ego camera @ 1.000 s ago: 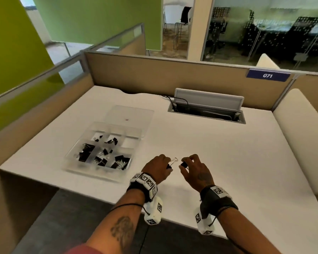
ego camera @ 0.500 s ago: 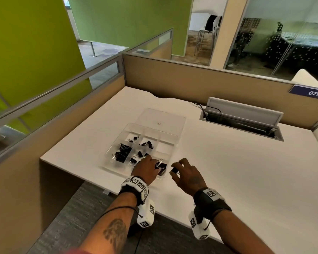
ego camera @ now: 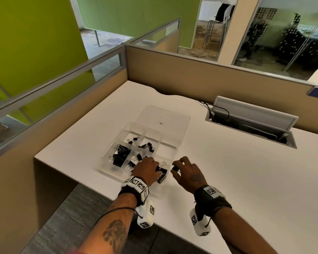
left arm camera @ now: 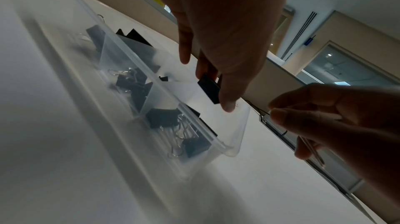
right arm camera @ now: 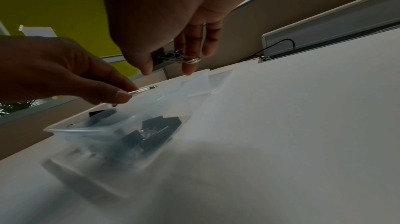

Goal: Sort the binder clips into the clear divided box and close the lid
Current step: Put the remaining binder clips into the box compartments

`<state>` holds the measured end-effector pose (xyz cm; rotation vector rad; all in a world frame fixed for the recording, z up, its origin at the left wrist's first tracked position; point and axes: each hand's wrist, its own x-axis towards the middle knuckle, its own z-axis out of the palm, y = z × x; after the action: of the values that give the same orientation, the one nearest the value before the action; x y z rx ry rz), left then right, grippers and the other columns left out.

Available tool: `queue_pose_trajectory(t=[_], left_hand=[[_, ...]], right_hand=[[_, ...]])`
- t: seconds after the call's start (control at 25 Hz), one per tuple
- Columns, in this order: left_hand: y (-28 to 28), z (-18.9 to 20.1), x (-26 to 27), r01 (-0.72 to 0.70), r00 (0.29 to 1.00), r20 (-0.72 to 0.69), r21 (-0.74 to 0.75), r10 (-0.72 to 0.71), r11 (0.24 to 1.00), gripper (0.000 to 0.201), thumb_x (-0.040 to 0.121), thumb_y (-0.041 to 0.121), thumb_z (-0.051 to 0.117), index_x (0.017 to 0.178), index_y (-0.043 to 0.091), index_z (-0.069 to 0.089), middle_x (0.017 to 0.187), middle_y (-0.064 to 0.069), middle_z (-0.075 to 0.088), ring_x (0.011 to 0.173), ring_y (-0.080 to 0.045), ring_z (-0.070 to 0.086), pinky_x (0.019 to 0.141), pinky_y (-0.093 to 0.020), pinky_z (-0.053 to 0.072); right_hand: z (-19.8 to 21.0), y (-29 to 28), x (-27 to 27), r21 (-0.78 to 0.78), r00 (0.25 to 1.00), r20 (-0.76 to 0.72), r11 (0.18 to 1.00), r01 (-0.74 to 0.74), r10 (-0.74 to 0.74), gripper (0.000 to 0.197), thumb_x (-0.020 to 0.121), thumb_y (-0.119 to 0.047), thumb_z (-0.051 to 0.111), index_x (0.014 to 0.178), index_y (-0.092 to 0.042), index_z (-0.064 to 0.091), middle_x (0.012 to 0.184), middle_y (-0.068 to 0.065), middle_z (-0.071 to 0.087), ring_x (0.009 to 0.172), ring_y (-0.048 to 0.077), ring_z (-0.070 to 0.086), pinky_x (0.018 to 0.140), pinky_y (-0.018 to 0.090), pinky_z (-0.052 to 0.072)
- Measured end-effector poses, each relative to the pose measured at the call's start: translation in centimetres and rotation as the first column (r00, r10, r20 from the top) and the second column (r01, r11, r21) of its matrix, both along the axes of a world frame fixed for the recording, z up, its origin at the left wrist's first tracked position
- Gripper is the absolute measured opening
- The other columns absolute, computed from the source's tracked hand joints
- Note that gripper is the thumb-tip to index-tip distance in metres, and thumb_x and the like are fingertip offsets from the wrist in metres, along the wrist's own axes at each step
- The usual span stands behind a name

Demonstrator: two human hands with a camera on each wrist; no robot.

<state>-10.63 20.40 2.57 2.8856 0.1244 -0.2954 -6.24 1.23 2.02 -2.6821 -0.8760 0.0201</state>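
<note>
The clear divided box (ego camera: 168, 149) lies on the white desk with its lid (ego camera: 165, 116) folded open behind it. Several black binder clips (ego camera: 120, 156) lie in its left and middle compartments. My left hand (ego camera: 149, 168) hovers over the near right compartment, where more clips (left arm camera: 164, 118) lie. It pinches a black binder clip (left arm camera: 208, 90) between thumb and fingers, and the clip's wire handle (right arm camera: 142, 89) pokes out. My right hand (ego camera: 184, 169) is just right of the box's near corner and pinches a small black clip (ego camera: 175, 168) with silver handles (right arm camera: 190, 59).
The box sits close to the desk's front left edge (ego camera: 92, 184). An open cable hatch (ego camera: 250, 125) with wires is set in the desk at the back right. Beige partition walls (ego camera: 191, 77) close off the back and left.
Both hands have travelled left from the bare desk to the box, each still holding its clip. The left hand is now over the near right compartment.
</note>
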Motion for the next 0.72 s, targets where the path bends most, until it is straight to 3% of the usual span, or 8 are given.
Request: queue_pose_trajectory(t=[0.12, 0.28, 0.48, 0.52, 0.6, 0.68, 0.72], left_hand=[[0.7, 0.0, 0.5, -0.042, 0.999, 0.0, -0.029, 0.042, 0.999, 0.058, 0.091, 0.054, 0.049, 0.137, 0.019, 0.048, 0.145, -0.002, 0.04, 0.136, -0.021, 0.033, 0.108, -0.039, 0.037], [2.5, 0.6, 1.1, -0.083, 0.995, 0.064, 0.015, 0.082, 0.996, 0.067, 0.092, 0.056, 0.044, 0.149, 0.023, 0.03, 0.16, -0.003, 0.016, 0.147, -0.021, 0.014, 0.118, -0.04, 0.022], [4.6, 2.0, 1.8, -0.119, 0.993, 0.039, 0.142, 0.114, 0.983, 0.077, 0.092, 0.065, 0.03, 0.153, 0.028, 0.003, 0.162, -0.005, -0.009, 0.149, -0.023, -0.011, 0.121, -0.049, 0.002], [4.9, 2.0, 1.7, -0.131, 0.991, 0.033, 0.146, 0.127, 0.981, 0.077, 0.091, 0.068, 0.026, 0.153, 0.03, -0.001, 0.161, -0.005, -0.012, 0.148, -0.024, -0.014, 0.12, -0.051, -0.001], [5.7, 2.1, 1.6, -0.153, 0.988, 0.013, 0.124, 0.152, 0.98, 0.081, 0.086, 0.075, 0.017, 0.152, 0.034, -0.006, 0.161, -0.004, -0.016, 0.147, -0.023, -0.019, 0.119, -0.052, -0.006], [6.5, 2.2, 1.9, -0.155, 0.987, -0.017, 0.098, 0.157, 0.983, 0.089, 0.075, 0.081, 0.003, 0.15, 0.036, -0.011, 0.16, -0.002, -0.019, 0.146, -0.022, -0.023, 0.118, -0.051, -0.009], [7.0, 2.3, 2.1, -0.151, 0.988, -0.023, 0.089, 0.154, 0.985, 0.091, 0.071, 0.082, -0.002, 0.149, 0.037, -0.013, 0.159, -0.001, -0.021, 0.146, -0.021, -0.024, 0.117, -0.051, -0.011]], right_hand=[[-0.1, 0.3, 1.4, 0.006, 1.0, -0.014, 1.0, -0.006, 0.006, 0.028, 0.089, -0.039, 0.056, 0.111, -0.022, 0.06, 0.111, 0.005, 0.057, 0.067, 0.033, 0.058, 0.064, 0.033, 0.047], [0.5, 1.9, 2.1, 0.011, 0.996, -0.047, 0.998, -0.069, 0.069, 0.037, 0.091, -0.041, 0.053, 0.123, -0.022, 0.055, 0.117, 0.003, 0.057, 0.078, 0.031, 0.061, 0.072, 0.035, 0.048], [1.7, 4.6, 2.5, -0.04, 0.971, -0.134, 0.978, -0.205, 0.198, 0.058, 0.094, -0.049, 0.048, 0.145, -0.027, 0.03, 0.133, 0.005, 0.053, 0.106, 0.029, 0.057, 0.087, 0.035, 0.044], [1.6, 4.9, 2.5, -0.07, 0.966, -0.156, 0.973, -0.22, 0.207, 0.065, 0.093, -0.053, 0.046, 0.148, -0.029, 0.022, 0.143, 0.008, 0.045, 0.118, 0.03, 0.052, 0.095, 0.037, 0.043], [1.1, 5.6, 2.9, -0.123, 0.964, -0.175, 0.967, -0.223, 0.2, 0.074, 0.09, -0.065, 0.037, 0.15, -0.037, 0.005, 0.16, 0.01, 0.01, 0.144, 0.032, 0.02, 0.112, 0.046, 0.028], [0.8, 5.9, 3.7, -0.156, 0.97, -0.18, 0.969, -0.191, 0.162, 0.077, 0.087, -0.073, 0.026, 0.148, -0.041, -0.007, 0.159, 0.007, -0.017, 0.147, 0.029, -0.011, 0.116, 0.052, 0.01], [0.8, 6.0, 4.1, -0.165, 0.973, -0.184, 0.971, -0.173, 0.142, 0.077, 0.086, -0.075, 0.023, 0.148, -0.042, -0.01, 0.158, 0.006, -0.022, 0.146, 0.028, -0.018, 0.116, 0.054, 0.005]])
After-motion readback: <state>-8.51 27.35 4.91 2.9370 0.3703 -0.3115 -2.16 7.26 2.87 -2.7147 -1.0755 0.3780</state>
